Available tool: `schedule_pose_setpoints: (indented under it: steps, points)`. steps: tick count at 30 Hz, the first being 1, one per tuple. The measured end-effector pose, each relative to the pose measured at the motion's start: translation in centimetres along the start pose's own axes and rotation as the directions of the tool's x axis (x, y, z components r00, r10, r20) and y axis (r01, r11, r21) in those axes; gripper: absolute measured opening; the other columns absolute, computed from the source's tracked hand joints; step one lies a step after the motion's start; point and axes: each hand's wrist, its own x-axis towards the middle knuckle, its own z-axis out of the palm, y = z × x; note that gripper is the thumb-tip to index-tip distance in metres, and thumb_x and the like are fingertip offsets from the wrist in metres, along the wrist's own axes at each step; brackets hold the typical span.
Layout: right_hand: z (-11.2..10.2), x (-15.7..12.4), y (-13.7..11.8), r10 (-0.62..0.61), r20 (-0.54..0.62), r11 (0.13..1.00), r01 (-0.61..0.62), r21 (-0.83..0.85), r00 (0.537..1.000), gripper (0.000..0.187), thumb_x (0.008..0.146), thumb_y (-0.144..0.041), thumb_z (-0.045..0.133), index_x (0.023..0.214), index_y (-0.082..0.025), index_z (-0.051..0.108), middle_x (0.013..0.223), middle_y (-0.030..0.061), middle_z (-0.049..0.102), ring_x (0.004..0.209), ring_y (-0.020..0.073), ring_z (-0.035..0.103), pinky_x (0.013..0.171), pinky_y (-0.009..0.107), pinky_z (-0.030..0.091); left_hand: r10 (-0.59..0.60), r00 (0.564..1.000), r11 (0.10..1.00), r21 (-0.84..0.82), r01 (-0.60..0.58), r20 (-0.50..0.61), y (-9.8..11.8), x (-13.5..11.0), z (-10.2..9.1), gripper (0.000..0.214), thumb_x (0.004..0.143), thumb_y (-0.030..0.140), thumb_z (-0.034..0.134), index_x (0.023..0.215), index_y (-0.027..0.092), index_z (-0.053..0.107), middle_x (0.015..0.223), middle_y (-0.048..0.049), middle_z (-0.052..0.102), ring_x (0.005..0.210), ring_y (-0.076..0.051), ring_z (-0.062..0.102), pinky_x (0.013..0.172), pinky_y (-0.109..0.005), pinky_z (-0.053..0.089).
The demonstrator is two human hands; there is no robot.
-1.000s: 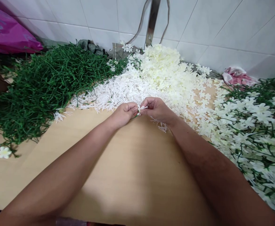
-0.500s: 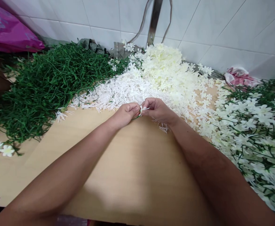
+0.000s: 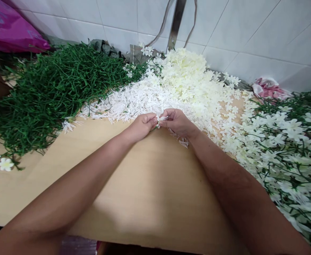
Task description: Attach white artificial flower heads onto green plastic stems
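Over the board, my two hands meet at a small artificial flower [image 3: 159, 119] with white strands sticking out to the right. My left hand [image 3: 142, 125] is closed in a pinch on the flower's green stem, a bit of which shows below the fingertips. Thumb and forefinger of my right hand [image 3: 177, 122] pinch the flower's white strands from the other side. Just beyond both hands spreads a heap of loose white strands [image 3: 136, 102]. A few stray strands [image 3: 183, 142] lie under my right wrist.
Green stems [image 3: 65, 81] are piled at the left, pale yellow-white blossoms [image 3: 184, 72] at the back. Assembled flowers on stems [image 3: 290, 141] fill the right side. A pink bag [image 3: 11, 32] and a red-and-white crumpled bag [image 3: 269, 88] stand near the tiled wall [image 3: 112, 17].
My right fingers have come in closer to the flower, and its strands now lie against them. The whole view has shifted slightly; the piles look the same.
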Motion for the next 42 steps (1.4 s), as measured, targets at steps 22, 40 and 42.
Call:
schedule_pose_setpoints:
  steps: [22, 40, 42]
  points:
    - [0.0, -0.4, -0.8, 0.069, -0.058, 0.997, -0.068, 0.030, 0.996, 0.034, 0.049, -0.033, 0.087, 0.062, -0.015, 0.062, 0.056, -0.0010, 0.063, 0.054, 0.0080, 0.058, 0.059, 0.023, 0.051, 0.084, 0.997, 0.996, -0.016, -0.084, -0.001, -0.1, 0.4, -0.5, 0.040, 0.081, 0.049, 0.053, 0.059, 0.017, 0.048, 0.052, 0.0052, 0.035, 0.050, -0.009, 0.030, 0.053, -0.025, 0.025]
    - [-0.3, -0.4, -0.4, 0.145, 0.004, 0.975, -0.143, 0.171, 0.989, 0.032, 0.044, -0.026, 0.088, 0.060, -0.014, 0.063, 0.058, -0.0007, 0.066, 0.057, 0.0092, 0.063, 0.062, 0.023, 0.053, 0.110, 0.992, 0.994, -0.009, -0.109, 0.068, -0.2, 0.4, -0.5, 0.044, 0.079, 0.054, 0.055, 0.056, 0.018, 0.040, 0.051, 0.0056, 0.034, 0.051, -0.008, 0.030, 0.052, -0.024, 0.025]
    - [-0.3, -0.4, -0.4, 0.144, 0.004, 0.976, -0.142, 0.168, 0.990, 0.032, 0.045, -0.026, 0.087, 0.059, -0.014, 0.061, 0.057, -0.0011, 0.066, 0.057, 0.0089, 0.062, 0.062, 0.023, 0.053, 0.103, 0.993, 0.995, -0.009, -0.103, 0.057, -0.2, 0.4, -0.5, 0.045, 0.079, 0.053, 0.057, 0.055, 0.018, 0.039, 0.051, 0.0055, 0.035, 0.051, -0.008, 0.030, 0.052, -0.024, 0.025]
